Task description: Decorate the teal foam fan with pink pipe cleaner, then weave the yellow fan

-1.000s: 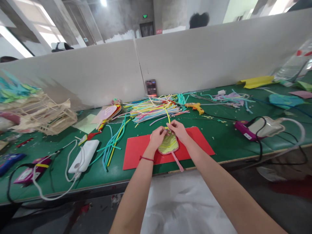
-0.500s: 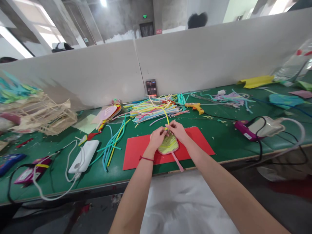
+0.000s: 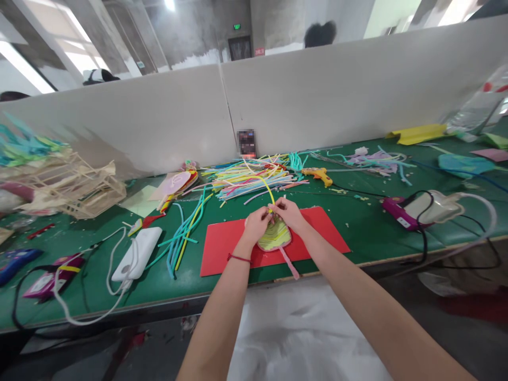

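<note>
A small fan-shaped piece (image 3: 277, 237) with yellow-green coiled rows, a pink rim and a pink handle lies over a red board (image 3: 224, 248). At its upper edge my left hand (image 3: 257, 223) and my right hand (image 3: 288, 212) meet, fingertips pinched close together. A yellow pipe cleaner (image 3: 270, 189) rises from between the fingertips and arches away toward the back; both hands are closed on its lower end. My fingers hide the exact spot where it meets the piece.
Behind the board spreads a heap of coloured pipe cleaners (image 3: 242, 182), with a yellow glue gun (image 3: 317, 175) to its right. Loose blue and yellow stems (image 3: 184, 233) lie left, beside a white power strip (image 3: 137, 255). A phone (image 3: 246, 143) leans against the partition (image 3: 317, 100).
Both hands stay nearly in place, with slight finger movement at the yellow pipe cleaner. Its arch has shifted a little to the left.
</note>
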`<state>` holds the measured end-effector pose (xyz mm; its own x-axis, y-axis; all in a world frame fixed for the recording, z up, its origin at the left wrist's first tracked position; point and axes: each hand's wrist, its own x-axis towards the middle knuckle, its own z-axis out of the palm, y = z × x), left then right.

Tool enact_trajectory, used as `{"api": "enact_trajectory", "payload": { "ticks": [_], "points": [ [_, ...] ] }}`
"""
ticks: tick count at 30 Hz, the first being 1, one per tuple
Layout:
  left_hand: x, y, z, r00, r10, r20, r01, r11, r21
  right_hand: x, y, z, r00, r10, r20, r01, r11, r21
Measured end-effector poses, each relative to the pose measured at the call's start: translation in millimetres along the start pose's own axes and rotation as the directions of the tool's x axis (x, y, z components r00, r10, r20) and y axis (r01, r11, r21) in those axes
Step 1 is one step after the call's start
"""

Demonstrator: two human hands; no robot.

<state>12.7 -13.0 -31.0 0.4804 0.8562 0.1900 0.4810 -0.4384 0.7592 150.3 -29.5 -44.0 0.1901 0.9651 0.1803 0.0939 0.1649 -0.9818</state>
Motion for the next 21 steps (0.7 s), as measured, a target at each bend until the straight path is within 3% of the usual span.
{"api": "enact_trajectory", "payload": {
  "ticks": [21],
  "points": [
    [-0.1,-0.2,0.7,0.999,0.044,-0.002,-0.044,0.999,-0.003,3.1,0.0,1.6,0.998,0.044,-0.053,-0.039,0.996,0.085]
  ]
}}
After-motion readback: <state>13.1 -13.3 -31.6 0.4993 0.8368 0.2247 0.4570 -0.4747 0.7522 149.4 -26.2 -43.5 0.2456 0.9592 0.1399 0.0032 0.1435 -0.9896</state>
